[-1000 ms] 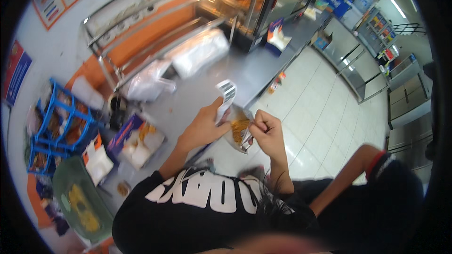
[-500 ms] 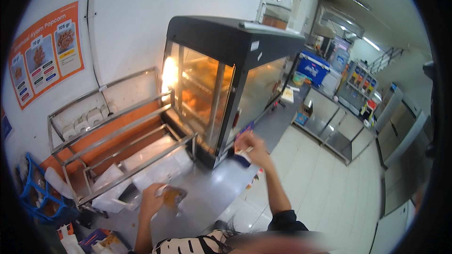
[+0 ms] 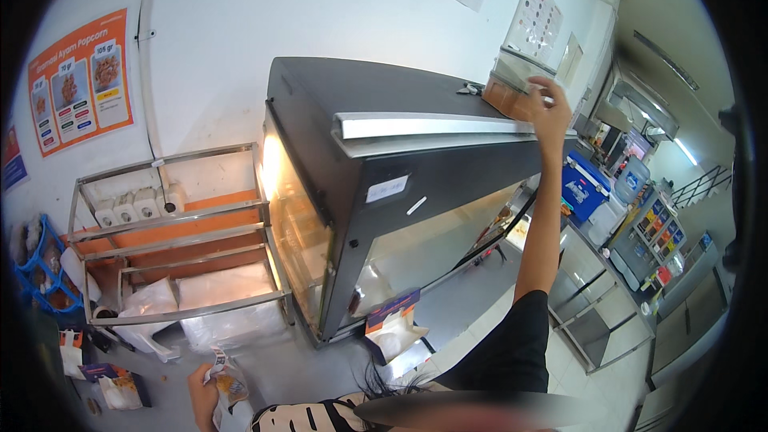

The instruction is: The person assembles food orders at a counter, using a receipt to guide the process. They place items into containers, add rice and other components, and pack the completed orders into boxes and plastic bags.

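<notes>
Low at the left, my left hand is closed around a small clear plastic bag with brownish-orange contents. My right arm stretches up and forward over the black glass-sided food warmer. Above the warmer's far right end, my right hand has its fingers curled in a pinch; whether something small is in them cannot be seen. Close beside those fingers is a brown container with a clear upper part, on top of the warmer. I cannot tell whether the hand touches it.
A metal rack holding stacked clear plastic bags stands left of the warmer. An open paper box is at the warmer's base, another at lower left near a blue basket. A blue cooler is farther right.
My right hand has risen from beside the warmer's lower edge to above its top. My view has shifted closer to the warmer. The left hand still holds the bag, now lower in view.
</notes>
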Demonstrator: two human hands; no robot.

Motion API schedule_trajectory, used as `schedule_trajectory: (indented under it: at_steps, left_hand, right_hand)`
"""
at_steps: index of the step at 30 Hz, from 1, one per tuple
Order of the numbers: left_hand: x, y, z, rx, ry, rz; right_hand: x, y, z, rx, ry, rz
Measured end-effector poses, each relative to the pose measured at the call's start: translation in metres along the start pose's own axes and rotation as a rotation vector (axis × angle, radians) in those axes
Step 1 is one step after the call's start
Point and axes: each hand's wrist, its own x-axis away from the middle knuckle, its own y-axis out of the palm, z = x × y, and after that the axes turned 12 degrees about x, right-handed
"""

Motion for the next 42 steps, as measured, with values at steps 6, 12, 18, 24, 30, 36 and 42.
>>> schedule_trajectory:
  at_steps: [6,12,18,24,30,36,42]
  left_hand:
    - [-0.007,0.008,-0.028,0.057,-0.28,0.285]
    - [-0.032,-0.002,-0.042,0.01,-0.232,-0.038]
    - [-0.031,-0.003,-0.045,-0.042,-0.191,0.18]
    - [-0.042,0.013,-0.028,-0.087,-0.151,0.216]
    - [-0.003,0.046,0.008,-0.227,-0.009,0.411]
    - [0.104,0.099,0.058,-0.415,0.106,0.819]
    - [0.203,0.175,0.109,-0.161,-0.185,1.075]
  right_hand:
    - [-0.037,-0.007,0.075,-0.111,0.514,-0.211]
    - [-0.033,0.026,0.119,-0.259,0.476,-0.322]
    - [-0.021,0.002,0.215,0.457,0.336,-0.295]
    - [0.019,0.024,0.252,0.228,-0.142,-0.021]
    - [0.01,0.008,0.307,-0.125,0.677,0.538]
    - [-0.076,0.011,0.392,0.217,0.266,-0.32]
    - [-0.125,0.028,0.384,0.488,0.209,-1.231]
